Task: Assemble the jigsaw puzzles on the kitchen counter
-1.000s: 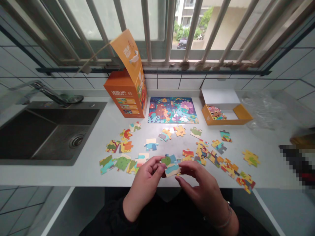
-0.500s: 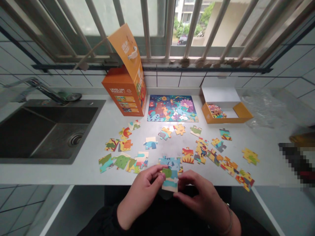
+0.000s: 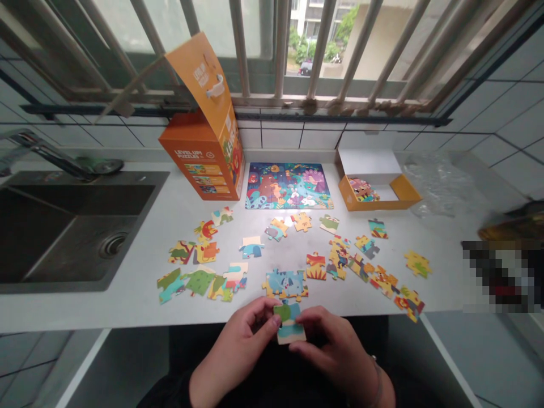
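Note:
Just off the counter's front edge, a puzzle piece in green, blue and cream is held up between my hands. My left hand pinches its left side between thumb and fingers. On the other side, the fingers of my right hand are curled at the piece's right edge, with the thumb at its lower corner. Beyond them on the counter lie joined puzzle pieces showing a blue animal. A red and yellow piece lies right of these, and a piece with a blue elephant farther up.
Several loose or joined pieces spread left and right. A finished dark-blue puzzle lies at the back, between an orange puzzle box and an open yellow box with pieces inside. A sink is at left, clear plastic wrap at right.
The held piece and both hands have come down and back toward me, past the counter edge. The joined blue animal pieces are now uncovered. My view has shifted slightly right.

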A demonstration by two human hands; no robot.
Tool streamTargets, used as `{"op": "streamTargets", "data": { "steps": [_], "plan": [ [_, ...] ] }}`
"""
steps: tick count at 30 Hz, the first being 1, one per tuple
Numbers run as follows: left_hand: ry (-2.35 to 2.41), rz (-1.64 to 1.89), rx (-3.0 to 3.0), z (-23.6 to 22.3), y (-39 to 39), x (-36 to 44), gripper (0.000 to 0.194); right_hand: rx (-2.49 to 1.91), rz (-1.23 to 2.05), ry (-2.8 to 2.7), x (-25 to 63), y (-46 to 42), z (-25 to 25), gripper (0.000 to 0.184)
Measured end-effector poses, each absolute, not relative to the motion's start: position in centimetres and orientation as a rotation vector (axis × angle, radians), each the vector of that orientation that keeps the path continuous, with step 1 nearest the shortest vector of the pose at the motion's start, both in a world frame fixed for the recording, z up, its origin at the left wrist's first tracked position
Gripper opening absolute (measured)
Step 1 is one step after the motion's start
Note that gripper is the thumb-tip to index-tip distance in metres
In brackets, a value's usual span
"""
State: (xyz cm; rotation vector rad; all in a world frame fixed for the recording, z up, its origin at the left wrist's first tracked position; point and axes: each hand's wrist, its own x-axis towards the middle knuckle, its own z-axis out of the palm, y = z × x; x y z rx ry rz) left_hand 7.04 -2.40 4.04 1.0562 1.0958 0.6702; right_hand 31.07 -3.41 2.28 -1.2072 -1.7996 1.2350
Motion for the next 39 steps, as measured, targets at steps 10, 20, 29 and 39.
{"op": "streamTargets", "data": {
  "steps": [10, 20, 29, 39],
  "plan": [
    [1.084, 0.723, 0.902, 4.9, -1.8, 8.1, 0.042, -1.254, 1.338, -1.612, 30.3, -3.1, 2.5, 0.024],
    [1.432, 0.708, 1.203, 5.1, -1.0, 6.3, 0.044, -1.181, 1.512, -1.554, 30.4, -3.1, 3.1, 0.025],
    [1.306, 0.596, 1.655, 5.9, 0.3, 5.2, 0.033, -1.314, 1.639, -1.489, 29.6, -2.5, 2.9, 0.033],
    [1.286, 0.545, 1.492, 5.3, -0.8, 6.1, 0.034, -1.324, 2.002, -1.227, 30.1, -2.6, 1.8, 0.046]
  ]
}}
